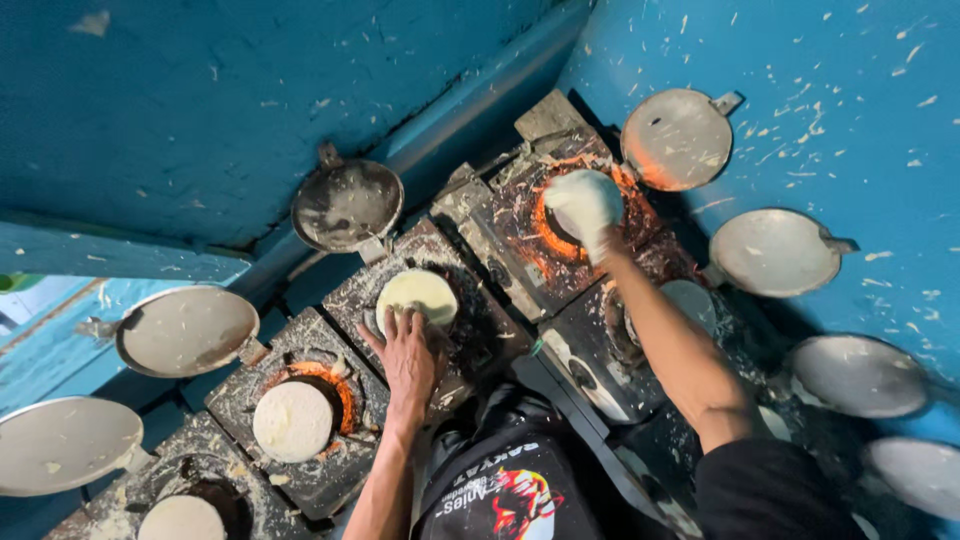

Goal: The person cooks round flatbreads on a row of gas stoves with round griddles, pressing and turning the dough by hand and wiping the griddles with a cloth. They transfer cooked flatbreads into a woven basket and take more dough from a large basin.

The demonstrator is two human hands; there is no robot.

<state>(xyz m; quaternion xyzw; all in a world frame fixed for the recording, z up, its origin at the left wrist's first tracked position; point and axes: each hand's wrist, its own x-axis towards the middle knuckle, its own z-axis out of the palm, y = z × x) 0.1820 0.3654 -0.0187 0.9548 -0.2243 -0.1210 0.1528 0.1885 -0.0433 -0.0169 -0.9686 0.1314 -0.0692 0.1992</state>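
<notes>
Cramped blue-walled row of burners (300, 410), left hand (408, 355) spread on flatbread's (418, 292) edge, right hand (585, 205) gripping a second flatbread.

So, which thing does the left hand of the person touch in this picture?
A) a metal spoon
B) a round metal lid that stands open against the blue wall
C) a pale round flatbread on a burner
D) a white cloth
C: the left hand rests its fingertips on the edge of the pale round flatbread lying on a burner, while the right hand is at another burner ringed with orange glow.
</notes>
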